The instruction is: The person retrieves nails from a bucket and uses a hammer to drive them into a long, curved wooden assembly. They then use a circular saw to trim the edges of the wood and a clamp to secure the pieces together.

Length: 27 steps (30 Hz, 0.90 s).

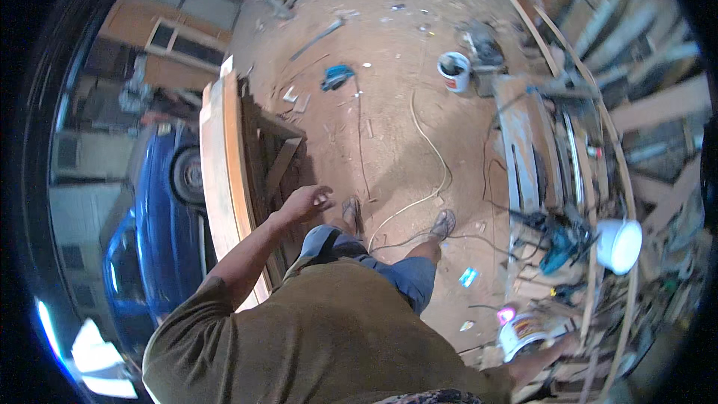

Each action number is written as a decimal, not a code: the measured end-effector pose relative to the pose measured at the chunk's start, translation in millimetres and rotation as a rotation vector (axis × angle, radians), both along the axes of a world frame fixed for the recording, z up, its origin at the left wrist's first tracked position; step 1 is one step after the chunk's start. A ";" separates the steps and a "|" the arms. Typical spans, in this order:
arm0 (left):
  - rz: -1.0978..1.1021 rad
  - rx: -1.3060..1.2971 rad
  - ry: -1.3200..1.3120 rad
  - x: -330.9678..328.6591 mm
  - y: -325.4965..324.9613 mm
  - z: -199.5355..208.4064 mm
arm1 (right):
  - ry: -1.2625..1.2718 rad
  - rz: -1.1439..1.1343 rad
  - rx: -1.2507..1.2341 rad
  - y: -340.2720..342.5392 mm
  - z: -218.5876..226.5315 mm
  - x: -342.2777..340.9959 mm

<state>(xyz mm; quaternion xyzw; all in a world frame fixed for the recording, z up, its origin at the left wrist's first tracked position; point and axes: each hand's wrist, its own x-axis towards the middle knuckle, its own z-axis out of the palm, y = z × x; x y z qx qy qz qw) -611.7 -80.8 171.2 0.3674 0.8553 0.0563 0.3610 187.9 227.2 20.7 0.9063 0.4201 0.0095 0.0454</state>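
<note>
My left hand (305,203) hangs beside the edge of a long wooden plank stack (218,151), apart from it. Its fingers are curled, and a small pale spot shows at the fingertips; whether it is a held piece is too small to tell. Far out to the right reaches my right hand (566,346), just past a white bucket (516,331) and over the piled wood scraps (557,322). Its fingers are blurred and blend into the wood. A pink round object (507,315) sits at the bucket's rim.
A teal power tool (337,77) lies on the dirt floor, and another teal tool (555,251) rests on the right-hand bench. Cables (441,183) cross the ground near my feet. A blue car (168,232) stands at left. Other white buckets (619,245) stand among timber.
</note>
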 end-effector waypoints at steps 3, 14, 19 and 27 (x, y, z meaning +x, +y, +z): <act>-0.067 0.125 -0.013 26.0 -32.9 14.4 | 0.020 0.089 0.130 -11.1 108.1 -76.6; -0.299 1.069 0.187 -17.5 14.8 83.5 | 0.945 1.336 -0.222 -100.7 305.6 -594.9; 0.423 1.160 -0.156 -145.2 -120.4 75.9 | 1.657 1.136 -0.728 -264.0 304.6 -855.0; 1.619 1.559 -0.895 -332.7 -337.3 -7.1 | 1.140 2.049 -0.927 -505.5 223.5 -1085.7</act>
